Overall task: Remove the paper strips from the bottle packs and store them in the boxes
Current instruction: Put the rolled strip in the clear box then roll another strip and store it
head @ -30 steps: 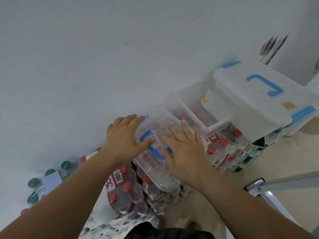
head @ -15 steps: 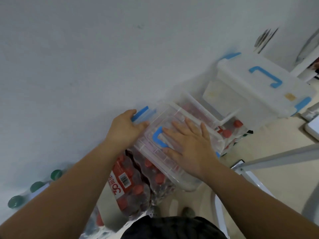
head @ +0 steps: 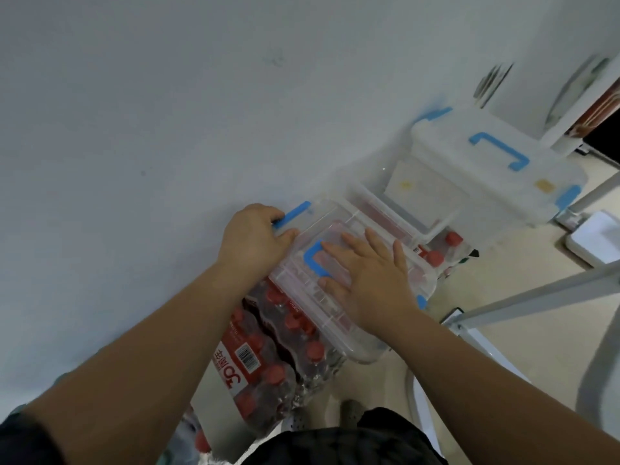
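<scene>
A shoe (head: 349,406) stands on the pale floor (head: 523,283), on the near side of the clear box (head: 360,347). Under the box's near left corner lies a shrink-wrapped bottle pack (head: 285,374) with red caps. A red printed strip (head: 239,364) with a barcode is still wrapped around the pack's left end.

The box rests on top of the bottles with its lid on. The right hand (head: 372,280) lies flat on the middle of the lid. Its fingers are straight and spread, gripping nothing, and the fingertips reach just past the blue handle (head: 312,263). At the box's far left end, the left hand (head: 253,239) curls its fingers over the blue latch (head: 292,214), with the thumb against the lid's edge.

Touching the box's far right side is a second box (head: 379,209), open at the top, with red shapes showing dimly through its wall. More red-capped bottles (head: 436,256) show below it. Beyond that a third box (head: 496,176) sits higher, lidded, with a blue handle and latches of its own. A grey metal bar (head: 543,293) crosses the floor to the right of the clear box. A white wall (head: 167,112) rises behind all three.
</scene>
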